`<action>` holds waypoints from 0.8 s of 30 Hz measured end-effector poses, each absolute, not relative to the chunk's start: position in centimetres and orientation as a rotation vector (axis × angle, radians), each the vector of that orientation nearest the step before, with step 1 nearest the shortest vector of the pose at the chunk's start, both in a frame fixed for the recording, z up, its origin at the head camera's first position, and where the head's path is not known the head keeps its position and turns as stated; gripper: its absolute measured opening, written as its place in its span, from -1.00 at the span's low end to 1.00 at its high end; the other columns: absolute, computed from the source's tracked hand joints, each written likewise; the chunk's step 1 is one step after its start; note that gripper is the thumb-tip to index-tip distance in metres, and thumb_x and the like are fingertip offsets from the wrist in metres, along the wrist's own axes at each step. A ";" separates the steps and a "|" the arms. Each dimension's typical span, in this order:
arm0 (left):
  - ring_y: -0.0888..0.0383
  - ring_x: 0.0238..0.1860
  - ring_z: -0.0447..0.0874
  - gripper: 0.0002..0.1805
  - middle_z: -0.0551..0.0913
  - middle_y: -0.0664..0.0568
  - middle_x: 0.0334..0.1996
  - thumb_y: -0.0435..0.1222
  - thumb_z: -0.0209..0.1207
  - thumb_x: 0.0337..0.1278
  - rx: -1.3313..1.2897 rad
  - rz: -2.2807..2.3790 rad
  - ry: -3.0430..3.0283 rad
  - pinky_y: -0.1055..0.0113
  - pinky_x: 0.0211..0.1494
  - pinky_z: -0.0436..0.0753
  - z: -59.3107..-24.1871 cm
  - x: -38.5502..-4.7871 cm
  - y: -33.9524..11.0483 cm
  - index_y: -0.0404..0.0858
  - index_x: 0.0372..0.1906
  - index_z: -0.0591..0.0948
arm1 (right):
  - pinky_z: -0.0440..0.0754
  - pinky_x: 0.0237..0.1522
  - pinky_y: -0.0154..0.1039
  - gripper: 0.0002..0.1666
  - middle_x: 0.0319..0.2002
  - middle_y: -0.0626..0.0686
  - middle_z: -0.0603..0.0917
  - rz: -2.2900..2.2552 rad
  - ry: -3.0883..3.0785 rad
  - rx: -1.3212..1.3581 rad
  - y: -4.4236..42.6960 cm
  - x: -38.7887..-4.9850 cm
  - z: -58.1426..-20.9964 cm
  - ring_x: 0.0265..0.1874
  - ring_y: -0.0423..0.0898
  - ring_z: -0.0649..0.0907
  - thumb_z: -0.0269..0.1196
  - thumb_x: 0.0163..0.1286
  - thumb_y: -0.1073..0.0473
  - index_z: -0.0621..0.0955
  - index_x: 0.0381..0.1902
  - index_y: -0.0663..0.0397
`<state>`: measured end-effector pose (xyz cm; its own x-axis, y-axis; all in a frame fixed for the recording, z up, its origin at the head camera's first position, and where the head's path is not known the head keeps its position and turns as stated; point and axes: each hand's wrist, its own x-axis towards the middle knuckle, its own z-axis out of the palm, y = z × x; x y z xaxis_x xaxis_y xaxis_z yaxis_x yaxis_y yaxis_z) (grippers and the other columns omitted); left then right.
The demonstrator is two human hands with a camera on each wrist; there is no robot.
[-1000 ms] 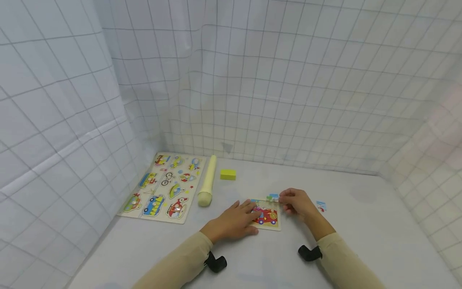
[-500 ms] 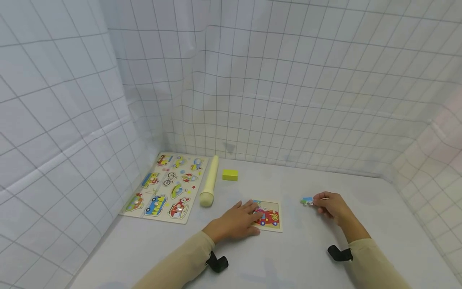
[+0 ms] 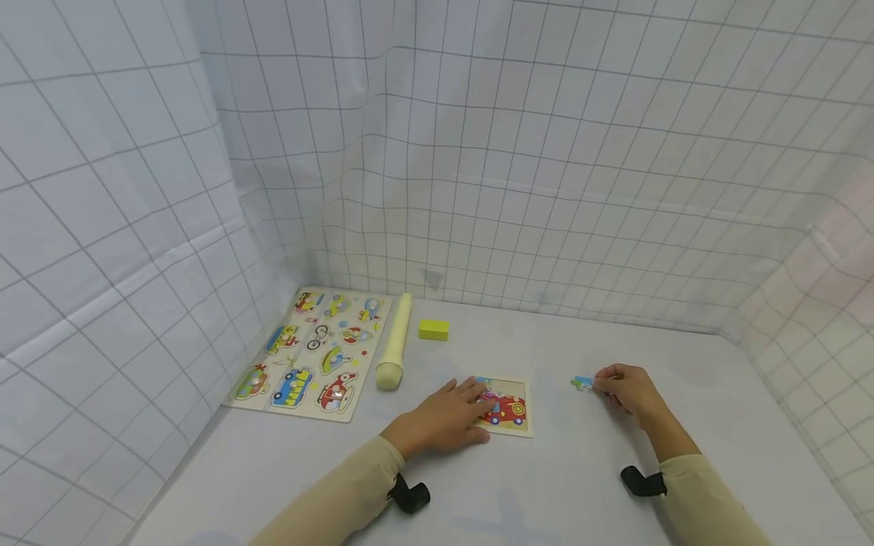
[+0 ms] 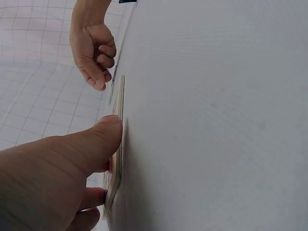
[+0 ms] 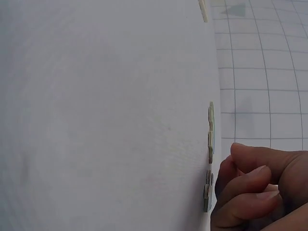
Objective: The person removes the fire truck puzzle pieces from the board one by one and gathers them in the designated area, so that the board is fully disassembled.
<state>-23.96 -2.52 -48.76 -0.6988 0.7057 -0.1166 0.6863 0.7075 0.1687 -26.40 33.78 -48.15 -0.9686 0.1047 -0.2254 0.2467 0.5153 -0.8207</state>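
My left hand lies flat with spread fingers over the left part of a small square puzzle board, which shows a red car. The thumb in the left wrist view rests along the board's near edge. Right of the board, my right hand has curled fingers, thumb and index at the right end of a small blue and green puzzle piece. In the right wrist view one piece lies flat, and another piece lies beside the fingers; the exact contact is hidden.
A large board of vehicle shapes lies at the left. Beside it are a pale yellow stick with a rounded end and a yellow-green block. Gridded white cloth walls stand at the back and sides.
My right hand has moved right, away from the board, with the blue and green piece, to where a loose piece lay. The left hand has stayed on the board.
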 end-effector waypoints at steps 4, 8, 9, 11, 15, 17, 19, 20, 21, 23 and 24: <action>0.04 0.63 0.02 -0.34 0.22 0.02 0.58 0.16 0.05 0.46 1.120 0.165 2.742 0.01 0.62 0.08 -48.7 -23.9 -2.5 0.06 0.54 0.36 | 0.46 -0.50 -0.29 -0.69 -0.35 -0.02 0.60 -1.453 2.625 0.287 33.7 -26.3 -48.1 -0.49 -0.16 0.46 0.22 0.49 0.22 0.58 0.05 0.36; 0.00 0.63 0.02 -0.34 0.22 0.02 0.58 0.17 0.04 0.46 1.122 0.161 2.743 0.01 0.62 0.09 -48.7 -23.9 -2.5 0.06 0.54 0.36 | 0.41 -0.54 -0.32 -0.63 -0.38 -0.03 0.55 -1.493 2.594 0.251 33.4 -26.4 -47.8 -0.53 -0.18 0.43 0.22 0.51 0.19 0.58 0.11 0.37; -0.01 0.63 0.02 -0.34 0.22 0.02 0.58 0.17 0.04 0.46 1.122 0.162 2.743 0.00 0.62 0.09 -48.6 -23.9 -2.5 0.06 0.54 0.36 | 0.39 -0.56 -0.33 -0.62 -0.40 -0.03 0.54 -1.509 2.579 0.240 33.2 -26.4 -47.7 -0.55 -0.19 0.41 0.22 0.51 0.17 0.58 0.12 0.37; -0.06 0.62 0.02 -0.35 0.23 0.01 0.58 0.17 0.04 0.47 1.118 0.174 2.742 -0.02 0.61 0.08 -48.5 -23.8 -2.5 0.05 0.53 0.37 | 0.37 -0.57 -0.35 -0.59 -0.39 -0.04 0.52 -1.550 2.542 0.215 32.7 -26.6 -47.5 -0.56 -0.21 0.39 0.22 0.53 0.12 0.57 0.13 0.37; -0.12 0.61 0.04 -0.35 0.25 0.00 0.57 0.17 0.05 0.45 1.114 0.190 2.749 -0.06 0.60 0.10 -48.2 -23.7 -2.6 0.06 0.52 0.39 | 0.40 -0.56 -0.39 -0.49 -0.31 -0.03 0.58 -1.654 2.427 0.176 31.1 -26.9 -47.0 -0.55 -0.25 0.42 0.24 0.54 0.01 0.55 0.15 0.37; -0.12 0.61 0.03 -0.35 0.24 0.01 0.57 0.17 0.06 0.45 1.107 0.195 2.750 -0.07 0.60 0.09 -48.2 -23.7 -2.6 0.07 0.52 0.39 | 0.42 -0.55 -0.42 -0.46 -0.26 -0.03 0.61 -1.713 2.354 0.162 30.1 -27.0 -46.9 -0.54 -0.28 0.44 0.24 0.53 0.00 0.55 0.17 0.40; -0.12 0.62 0.03 -0.34 0.23 0.02 0.58 0.18 0.06 0.44 1.098 0.203 2.749 -0.07 0.60 0.09 -48.3 -23.7 -2.6 0.08 0.52 0.38 | 0.42 -0.55 -0.44 -0.46 -0.26 -0.01 0.63 -1.752 2.290 0.140 29.1 -27.1 -46.8 -0.54 -0.29 0.45 0.23 0.54 0.03 0.54 0.20 0.41; -0.11 0.62 0.02 -0.34 0.22 0.02 0.58 0.18 0.06 0.44 1.093 0.208 2.747 -0.07 0.61 0.08 -48.4 -23.8 -2.6 0.08 0.53 0.38 | 0.42 -0.56 -0.45 -0.47 -0.27 -0.01 0.64 -1.776 2.257 0.138 28.5 -27.1 -46.8 -0.55 -0.29 0.46 0.23 0.54 0.05 0.55 0.20 0.42; -0.11 0.62 0.01 -0.34 0.21 0.02 0.59 0.18 0.05 0.45 1.086 0.212 2.743 -0.08 0.61 0.07 -48.4 -23.8 -2.6 0.08 0.53 0.37 | 0.43 -0.56 -0.46 -0.48 -0.27 0.00 0.65 -1.791 2.225 0.125 28.0 -27.1 -46.8 -0.55 -0.29 0.46 0.22 0.55 0.07 0.54 0.21 0.44; -0.11 0.62 0.01 -0.33 0.21 0.03 0.59 0.20 0.05 0.44 1.075 0.221 2.739 -0.09 0.61 0.07 -48.5 -23.8 -2.6 0.09 0.53 0.37 | 0.44 -0.55 -0.47 -0.49 -0.28 0.00 0.66 -1.809 2.170 0.094 26.9 -27.1 -46.8 -0.56 -0.29 0.47 0.19 0.56 0.11 0.53 0.22 0.46; -0.11 0.62 0.01 -0.33 0.21 0.03 0.59 0.20 0.05 0.44 1.071 0.224 2.737 -0.10 0.60 0.08 -48.5 -23.8 -2.6 0.09 0.53 0.37 | 0.45 -0.55 -0.49 -0.49 -0.29 0.01 0.66 -1.819 2.141 0.084 26.4 -27.2 -46.9 -0.57 -0.29 0.48 0.18 0.56 0.12 0.53 0.23 0.47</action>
<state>-23.79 -2.58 -48.46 -0.7198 0.6829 -0.1245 0.6535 0.7271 0.2103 -27.16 26.36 -46.87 -0.9441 -0.1655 -0.2851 0.2546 0.1835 -0.9495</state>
